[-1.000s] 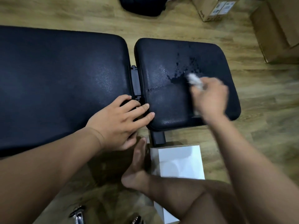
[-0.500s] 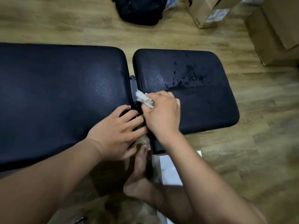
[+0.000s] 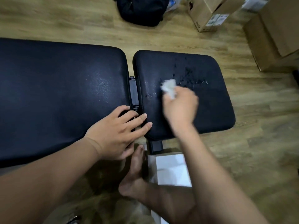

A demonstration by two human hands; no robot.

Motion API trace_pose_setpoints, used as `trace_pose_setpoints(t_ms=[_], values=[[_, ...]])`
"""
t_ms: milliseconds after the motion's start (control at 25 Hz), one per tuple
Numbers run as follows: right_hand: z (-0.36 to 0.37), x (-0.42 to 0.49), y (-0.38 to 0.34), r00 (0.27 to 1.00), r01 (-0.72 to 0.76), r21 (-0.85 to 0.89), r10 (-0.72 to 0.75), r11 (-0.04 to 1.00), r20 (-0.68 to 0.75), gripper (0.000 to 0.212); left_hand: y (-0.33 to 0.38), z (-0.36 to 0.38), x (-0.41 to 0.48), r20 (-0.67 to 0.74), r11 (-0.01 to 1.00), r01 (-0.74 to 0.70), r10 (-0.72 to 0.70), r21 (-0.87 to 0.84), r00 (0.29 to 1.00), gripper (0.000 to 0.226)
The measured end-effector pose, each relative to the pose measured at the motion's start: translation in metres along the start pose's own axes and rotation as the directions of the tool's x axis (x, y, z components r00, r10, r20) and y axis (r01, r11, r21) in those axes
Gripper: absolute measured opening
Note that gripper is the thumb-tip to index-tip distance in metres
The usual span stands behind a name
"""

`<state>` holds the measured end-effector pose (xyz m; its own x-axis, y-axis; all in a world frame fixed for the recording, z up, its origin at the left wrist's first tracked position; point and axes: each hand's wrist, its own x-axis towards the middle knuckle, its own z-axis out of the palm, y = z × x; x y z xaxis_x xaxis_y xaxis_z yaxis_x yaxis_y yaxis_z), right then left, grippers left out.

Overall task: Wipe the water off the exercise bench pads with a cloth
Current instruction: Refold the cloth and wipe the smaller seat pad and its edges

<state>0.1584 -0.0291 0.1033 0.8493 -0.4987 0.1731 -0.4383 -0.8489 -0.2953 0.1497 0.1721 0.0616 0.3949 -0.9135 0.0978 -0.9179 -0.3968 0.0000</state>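
Right-hand grip (image 3: 179, 105) bunches soft, light cloth (image 3: 169, 88) on slick wet pad (image 3: 210, 101); left hand (image 3: 116, 131) spread flat, bracing.

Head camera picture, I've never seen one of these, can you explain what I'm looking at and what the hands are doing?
The camera sits on a person's head, looking down at their own arms, so there is no machine here. Below them is a black exercise bench with two pads: a long pad and a shorter seat pad. The right hand, blurred as if in motion, grips a crumpled white cloth against the seat pad, next to water droplets on it. The left hand lies flat across the gap between the pads. A bare foot, a white box, cardboard boxes and a black bag are on the wooden floor.
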Motion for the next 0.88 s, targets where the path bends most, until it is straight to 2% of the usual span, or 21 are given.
trace_pose_setpoints(t_ms=[80, 120, 160, 200, 280, 360, 440, 520, 600, 640, 720, 760, 800, 880], values=[[0.007, -0.027, -0.043, 0.967, 0.232, 0.049, -0.236, 0.971, 0.096, 0.017, 0.001, 0.000, 0.001, -0.021, 1.000, -0.014, 0.013, -0.017, 1.000, 0.055], [0.007, -0.024, -0.040, 0.954, 0.276, 0.064, -0.281, 0.959, 0.106, 0.018, 0.001, 0.000, 0.001, -0.019, 1.000, -0.012, 0.012, -0.018, 1.000, 0.057], [0.005, -0.012, -0.021, 0.963, 0.254, 0.024, -0.255, 0.967, 0.086, 0.019, 0.001, 0.001, 0.000, -0.009, 1.000, -0.009, 0.009, -0.008, 1.000, 0.061], [0.002, 0.003, 0.006, 0.981, 0.188, -0.031, -0.186, 0.982, 0.054, 0.021, 0.000, 0.002, 0.000, -0.007, 1.000, -0.005, 0.005, 0.003, 1.000, 0.065], [-0.011, 0.042, 0.071, 0.999, -0.044, -0.122, 0.043, 0.992, -0.012, 0.027, 0.001, 0.004, -0.001, -0.021, 1.000, 0.006, -0.006, -0.003, 1.000, 0.067], [-0.032, 0.073, 0.121, 0.938, -0.345, -0.125, 0.338, 0.930, -0.072, 0.035, 0.001, 0.003, -0.001, -0.027, 1.000, 0.010, -0.011, -0.010, 1.000, 0.067], [-0.036, 0.083, 0.125, 0.878, -0.473, -0.041, 0.468, 0.880, -0.096, 0.037, 0.000, 0.002, 0.000, -0.032, 1.000, 0.002, -0.002, -0.014, 0.999, 0.066], [-0.025, 0.062, 0.083, 0.922, -0.382, 0.018, 0.383, 0.924, -0.054, 0.033, 0.000, 0.003, 0.000, -0.038, 1.000, 0.003, -0.003, -0.016, 0.999, 0.066], [-0.005, 0.022, 0.024, 0.990, -0.144, 0.031, 0.144, 0.989, 0.001, 0.026, 0.001, 0.004, -0.001, -0.027, 1.000, 0.007, -0.007, -0.011, 1.000, 0.066], [0.003, 0.000, -0.004, 0.999, -0.003, 0.054, 0.001, 0.999, 0.037, 0.024, 0.002, 0.003, -0.001, -0.022, 1.000, 0.003, -0.004, -0.007, 1.000, 0.066], [0.008, -0.022, -0.034, 0.973, 0.204, 0.122, -0.215, 0.971, 0.089, 0.022, 0.001, 0.002, 0.001, -0.019, 1.000, -0.006, 0.006, -0.007, 1.000, 0.065], [0.009, -0.015, -0.025, 0.963, 0.237, 0.126, -0.250, 0.963, 0.099, 0.023, 0.000, 0.002, 0.000, -0.019, 1.000, -0.005, 0.005, -0.008, 1.000, 0.065], [0.006, -0.004, -0.007, 0.971, 0.217, 0.085, -0.224, 0.973, 0.084, 0.025, 0.000, 0.002, 0.000, -0.021, 1.000, -0.001, 0.001, -0.003, 1.000, 0.066], [-0.004, 0.031, 0.051, 0.999, 0.041, -0.039, -0.041, 0.998, 0.019, 0.030, 0.002, 0.003, -0.001, -0.022, 1.000, 0.005, -0.005, 0.003, 1.000, 0.067]])
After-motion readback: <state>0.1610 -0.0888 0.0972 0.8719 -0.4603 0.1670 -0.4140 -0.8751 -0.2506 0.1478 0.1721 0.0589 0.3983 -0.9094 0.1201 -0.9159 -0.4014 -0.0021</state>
